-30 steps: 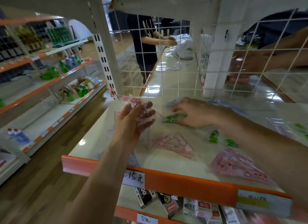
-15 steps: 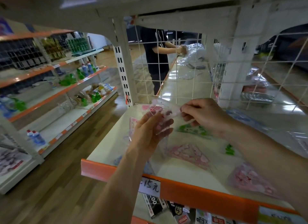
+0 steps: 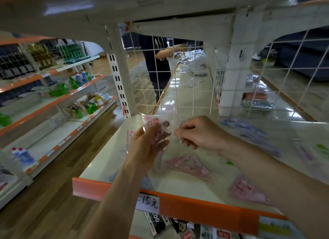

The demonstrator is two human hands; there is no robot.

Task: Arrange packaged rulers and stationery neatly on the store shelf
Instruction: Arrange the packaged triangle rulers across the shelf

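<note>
Above the cream shelf (image 3: pixel 106 160) with its orange front lip, my left hand (image 3: pixel 144 146) grips a clear packet of pink rulers (image 3: pixel 156 123), held upright. My right hand (image 3: pixel 195 133) pinches the packet's right edge at its top. On the shelf under my hands lies a pink triangular ruler packet (image 3: pixel 188 165). Another pink packet (image 3: pixel 247 189) lies at the front right. Blue ruler packets (image 3: pixel 249 128) lie at the back right, and green pieces (image 3: pixel 322 147) show at the far right.
A white wire grid (image 3: pixel 178 82) backs the shelf, with a white upright post (image 3: pixel 121 75) at its left. Behind the grid a person in dark clothes (image 3: pixel 156 60) handles plastic packets. A "15元" price tag (image 3: pixel 147 202) hangs on the lip. Boxed goods (image 3: pixel 179 226) sit below. Bottle shelves (image 3: pixel 53 100) stand left.
My right hand left the green packet on the shelf and came up to pinch the pink packet held by my left hand. The view shifted, so the shelf sits lower right.
</note>
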